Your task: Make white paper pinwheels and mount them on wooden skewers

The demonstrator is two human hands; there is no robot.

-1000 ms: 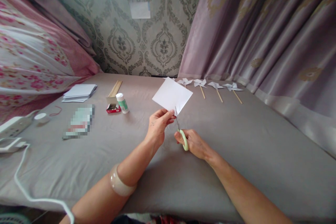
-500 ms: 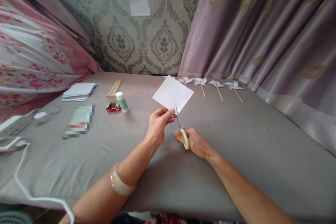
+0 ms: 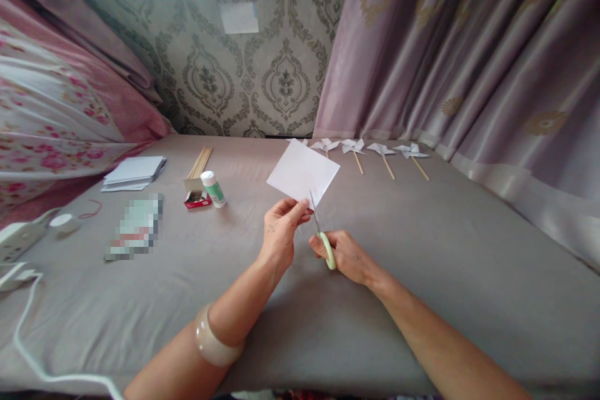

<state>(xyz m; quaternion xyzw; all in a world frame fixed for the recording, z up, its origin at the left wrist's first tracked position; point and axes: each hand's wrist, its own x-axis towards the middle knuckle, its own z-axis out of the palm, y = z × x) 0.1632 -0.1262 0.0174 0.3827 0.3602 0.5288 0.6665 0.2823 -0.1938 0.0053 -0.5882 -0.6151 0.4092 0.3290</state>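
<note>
A square sheet of white paper (image 3: 302, 169) is held up by its near corner, pinched between the thumb and fingers of my left hand (image 3: 282, 225). My right hand (image 3: 347, 255) is closed round the pale green handle of a pair of scissors (image 3: 327, 251). The scissor blades lie across the paper's near corner, just right of my left fingertips. Behind the sheet, several white paper pinwheels (image 3: 352, 146) on wooden sticks lie in a row, the leftmost partly covered by the paper.
To the left stand a white-and-green glue bottle (image 3: 214, 190) and a small red box (image 3: 197, 200) of metal bits. Wooden sticks (image 3: 200, 162), a paper stack (image 3: 134, 174), a blurred packet (image 3: 137, 225), a white round lid (image 3: 64, 223) and a power strip (image 3: 21, 239) lie farther left.
The view has shifted slightly, so the surroundings sit a little further left. Both hands keep their grips, and the blades stay at the paper's near corner.
</note>
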